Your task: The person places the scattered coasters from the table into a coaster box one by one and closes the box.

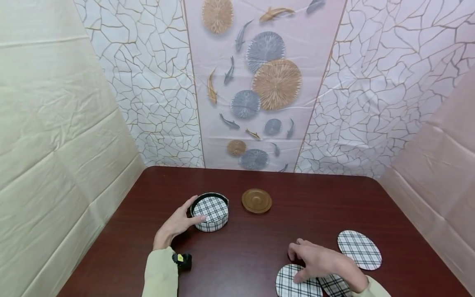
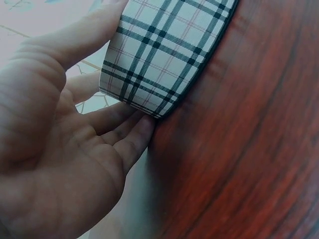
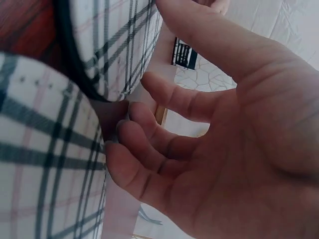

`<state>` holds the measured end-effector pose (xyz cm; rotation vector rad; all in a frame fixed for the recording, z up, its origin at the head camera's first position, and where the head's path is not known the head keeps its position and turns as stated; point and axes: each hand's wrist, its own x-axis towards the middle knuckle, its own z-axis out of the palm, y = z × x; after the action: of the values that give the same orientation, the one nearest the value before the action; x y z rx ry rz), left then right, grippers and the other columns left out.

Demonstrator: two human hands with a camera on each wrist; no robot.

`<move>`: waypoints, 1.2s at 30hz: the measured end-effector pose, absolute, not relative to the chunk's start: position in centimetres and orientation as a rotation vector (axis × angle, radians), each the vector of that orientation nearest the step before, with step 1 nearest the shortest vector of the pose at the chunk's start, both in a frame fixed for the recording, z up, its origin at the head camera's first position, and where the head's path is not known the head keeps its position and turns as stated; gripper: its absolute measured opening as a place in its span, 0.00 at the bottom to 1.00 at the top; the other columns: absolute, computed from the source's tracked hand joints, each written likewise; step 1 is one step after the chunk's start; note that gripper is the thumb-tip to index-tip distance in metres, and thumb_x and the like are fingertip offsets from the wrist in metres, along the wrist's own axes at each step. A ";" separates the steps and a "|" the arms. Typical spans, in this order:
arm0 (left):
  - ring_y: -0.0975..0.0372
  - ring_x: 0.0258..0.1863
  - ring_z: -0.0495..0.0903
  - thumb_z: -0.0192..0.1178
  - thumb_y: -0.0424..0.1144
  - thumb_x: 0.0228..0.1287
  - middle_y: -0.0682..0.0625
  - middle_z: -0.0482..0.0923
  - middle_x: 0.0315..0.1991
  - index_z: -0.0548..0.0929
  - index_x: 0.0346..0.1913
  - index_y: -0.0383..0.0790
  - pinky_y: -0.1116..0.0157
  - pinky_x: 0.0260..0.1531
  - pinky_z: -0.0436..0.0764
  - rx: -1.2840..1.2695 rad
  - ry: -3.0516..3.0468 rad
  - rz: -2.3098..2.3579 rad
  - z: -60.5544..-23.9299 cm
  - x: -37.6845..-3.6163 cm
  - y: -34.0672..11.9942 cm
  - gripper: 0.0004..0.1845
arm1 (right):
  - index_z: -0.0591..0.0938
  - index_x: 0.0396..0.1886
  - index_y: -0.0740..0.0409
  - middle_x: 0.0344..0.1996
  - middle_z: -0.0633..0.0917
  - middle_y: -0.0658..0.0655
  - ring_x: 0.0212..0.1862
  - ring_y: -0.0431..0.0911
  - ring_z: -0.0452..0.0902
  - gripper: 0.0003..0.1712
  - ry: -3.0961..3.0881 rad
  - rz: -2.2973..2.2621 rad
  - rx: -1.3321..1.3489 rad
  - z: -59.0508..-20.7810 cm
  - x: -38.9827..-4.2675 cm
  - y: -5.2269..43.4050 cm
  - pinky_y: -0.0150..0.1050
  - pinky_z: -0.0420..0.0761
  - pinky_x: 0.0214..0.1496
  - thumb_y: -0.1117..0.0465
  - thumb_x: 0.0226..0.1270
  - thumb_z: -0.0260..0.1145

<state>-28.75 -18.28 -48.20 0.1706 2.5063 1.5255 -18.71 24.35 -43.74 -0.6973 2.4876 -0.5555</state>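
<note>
A round plaid coaster holder (image 2: 149,55) stands at the left middle of the table, with a plaid coaster (image 1: 210,208) visible inside its dark rim. My left hand (image 1: 178,222) grips the holder from its left side, thumb at the near edge and fingers round the far side. Down at the front right, my right hand (image 1: 315,258) hovers over a loose plaid coaster (image 1: 293,286). Its thumb lies over that coaster, and its loosely bent fingertips reach just past the far edge. Another coaster (image 1: 334,284) is partly hidden under the right wrist.
One more plaid coaster (image 1: 359,249) lies right of my right hand. A round brown lid-like disc (image 1: 257,201) rests on the dark red wooden table (image 1: 237,255) right of the holder. Patterned cloth (image 1: 248,136) hangs behind the table's far edge.
</note>
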 end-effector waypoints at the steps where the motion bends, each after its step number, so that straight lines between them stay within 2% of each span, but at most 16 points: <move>1: 0.46 0.74 0.55 0.70 0.53 0.57 0.42 0.54 0.76 0.54 0.78 0.52 0.42 0.65 0.64 0.174 2.507 1.525 -48.2 -28.7 -18.3 0.49 | 0.74 0.39 0.43 0.36 0.70 0.47 0.35 0.35 0.66 0.21 2.489 -0.553 -0.696 -43.8 -18.7 24.3 0.33 0.69 0.35 0.45 0.54 0.76; 6: 0.46 0.74 0.55 0.70 0.52 0.58 0.42 0.55 0.76 0.54 0.78 0.52 0.41 0.66 0.63 0.172 2.511 1.526 -48.2 -28.7 -18.3 0.49 | 0.74 0.34 0.43 0.33 0.71 0.45 0.33 0.33 0.65 0.21 2.533 -0.520 -0.761 -44.1 -18.7 24.3 0.31 0.69 0.34 0.45 0.51 0.77; 12: 0.45 0.75 0.53 0.70 0.53 0.57 0.41 0.54 0.76 0.54 0.78 0.52 0.40 0.67 0.61 0.169 2.519 1.517 -48.1 -28.7 -18.3 0.49 | 0.73 0.34 0.43 0.33 0.70 0.45 0.33 0.33 0.65 0.22 2.559 -0.512 -0.804 -44.4 -18.7 24.4 0.30 0.68 0.34 0.44 0.50 0.77; 18: 0.44 0.76 0.52 0.70 0.52 0.58 0.40 0.54 0.77 0.54 0.78 0.50 0.39 0.68 0.59 0.187 2.527 1.514 -48.1 -28.6 -18.3 0.49 | 0.72 0.35 0.44 0.31 0.72 0.43 0.31 0.32 0.65 0.23 2.577 -0.554 -0.842 -44.3 -18.8 24.6 0.30 0.68 0.34 0.44 0.51 0.77; 26: 0.46 0.75 0.54 0.71 0.53 0.57 0.42 0.55 0.76 0.55 0.78 0.51 0.40 0.67 0.60 0.186 2.520 1.530 -48.2 -28.7 -18.1 0.49 | 0.70 0.36 0.47 0.21 0.70 0.40 0.23 0.29 0.63 0.23 2.536 -0.704 -0.828 -44.1 -19.1 24.8 0.28 0.68 0.26 0.42 0.56 0.73; 36: 0.46 0.74 0.54 0.71 0.54 0.56 0.42 0.55 0.76 0.55 0.77 0.52 0.41 0.67 0.61 0.181 2.518 1.540 -48.5 -28.8 -18.3 0.49 | 0.69 0.36 0.47 0.18 0.67 0.38 0.21 0.29 0.60 0.23 2.566 -0.766 -0.832 -43.9 -19.3 24.9 0.27 0.66 0.24 0.40 0.58 0.71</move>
<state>-28.81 -18.27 -48.50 0.1806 2.5184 1.5400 -19.34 24.89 -43.87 -0.8316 2.5664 -0.7664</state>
